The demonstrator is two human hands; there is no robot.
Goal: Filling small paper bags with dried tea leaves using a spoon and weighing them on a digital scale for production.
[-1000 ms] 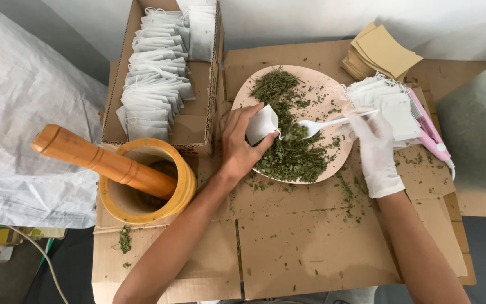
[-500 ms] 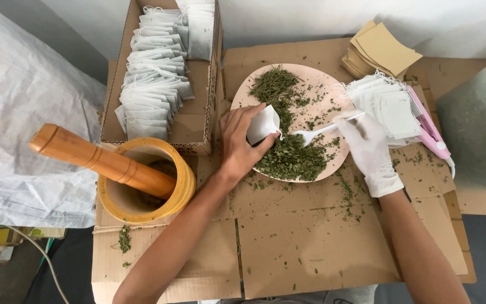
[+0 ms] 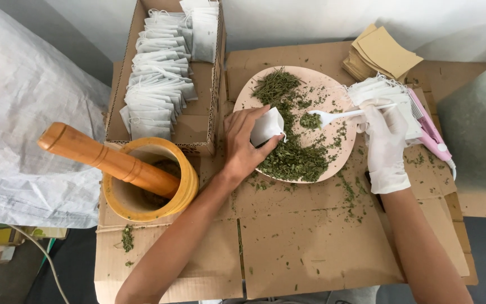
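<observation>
Sachet (image 3: 268, 126) sitting in our left hand (image 3: 244, 145), white and small, fingers clasped around it, held over the near-left part of the pink plate (image 3: 333, 90). We are keeping it mouth toward the right (whether it is open, we cannot tell). Our right hand (image 3: 386, 141), gloved in white, is gripping the handle of a white plastic fork (image 3: 341, 116); the tines are carrying a small clump of dried green herbs (image 3: 293, 155) and are hovering above the plate's middle, just right of the sachet, not touching it.

Herbs are lying in a loose heap across the plate, with crumbs scattered over the cardboard (image 3: 310, 242) underneath. Right of the plate we are seeing a stack of empty white sachets (image 3: 386, 93), a pink sealer (image 3: 431, 132) beside it, and tan envelopes (image 3: 383, 53) farther back. To the left, a cardboard box (image 3: 201, 126) is holding rows of filled sachets. Near left: a yellow mortar (image 3: 189, 180) with a wooden pestle (image 3: 102, 155) leaning in it.
</observation>
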